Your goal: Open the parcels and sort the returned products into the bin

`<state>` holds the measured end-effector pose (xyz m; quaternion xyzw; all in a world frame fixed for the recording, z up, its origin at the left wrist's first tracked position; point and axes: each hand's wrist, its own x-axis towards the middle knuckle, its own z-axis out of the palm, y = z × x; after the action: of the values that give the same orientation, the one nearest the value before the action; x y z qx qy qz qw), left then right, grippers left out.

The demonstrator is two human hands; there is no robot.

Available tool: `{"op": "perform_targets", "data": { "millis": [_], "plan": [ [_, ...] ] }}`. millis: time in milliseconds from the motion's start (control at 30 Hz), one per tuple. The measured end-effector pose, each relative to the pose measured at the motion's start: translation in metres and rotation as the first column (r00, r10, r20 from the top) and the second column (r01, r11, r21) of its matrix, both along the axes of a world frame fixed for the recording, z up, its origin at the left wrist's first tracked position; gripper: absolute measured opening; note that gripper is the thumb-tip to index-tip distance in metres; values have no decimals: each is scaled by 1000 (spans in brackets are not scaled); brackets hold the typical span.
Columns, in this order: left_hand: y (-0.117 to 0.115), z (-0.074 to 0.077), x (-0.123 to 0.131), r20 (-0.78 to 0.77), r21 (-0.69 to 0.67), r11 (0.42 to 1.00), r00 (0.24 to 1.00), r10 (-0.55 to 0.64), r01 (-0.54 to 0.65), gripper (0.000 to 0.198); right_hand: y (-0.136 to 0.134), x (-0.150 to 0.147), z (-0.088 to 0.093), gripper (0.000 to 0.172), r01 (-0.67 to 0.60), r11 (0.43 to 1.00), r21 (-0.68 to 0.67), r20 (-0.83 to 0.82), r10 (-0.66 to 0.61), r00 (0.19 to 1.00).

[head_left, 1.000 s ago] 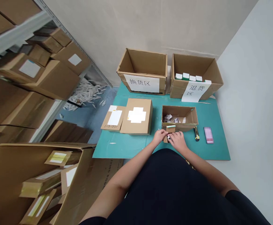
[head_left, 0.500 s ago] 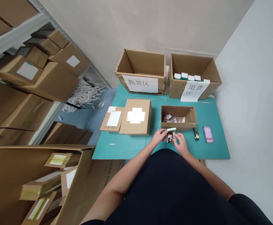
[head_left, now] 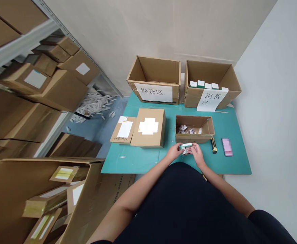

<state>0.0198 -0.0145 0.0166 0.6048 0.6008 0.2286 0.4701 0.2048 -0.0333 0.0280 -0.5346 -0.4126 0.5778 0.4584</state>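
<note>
L hand and R hand hold small white-green carton between them, narrow grip, one at each end, just in front of open cardboard box. Crumpled wrappers lie inside box. Utility knife just right of box, blurred pink pack further right, both on teal mat.

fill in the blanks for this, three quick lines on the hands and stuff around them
The small white-and-green box is held by the left hand and the ____ hand.
The utility knife lies between the open cardboard box and a blurred ____ packet.
All of this sits on a ____ mat.

Missing words: right; pink; teal
</note>
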Motion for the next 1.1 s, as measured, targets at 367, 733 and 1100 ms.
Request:
{"op": "perform_targets", "data": {
  "millis": [367,733,1100],
  "plan": [
    [-17,-10,-15,198,71,995,977,-77,64,66,7,22,-6,21,-243,962,127,402,174,899],
    [-27,-5,-18,98,165,983,990,-102,85,52,-2,24,-17,25,-323,923,211,471,194,860],
    [-32,-13,-18,-20,287,953,995,-96,98,39,-8,20,-21,18,-291,926,241,525,128,842]
  ]
}}
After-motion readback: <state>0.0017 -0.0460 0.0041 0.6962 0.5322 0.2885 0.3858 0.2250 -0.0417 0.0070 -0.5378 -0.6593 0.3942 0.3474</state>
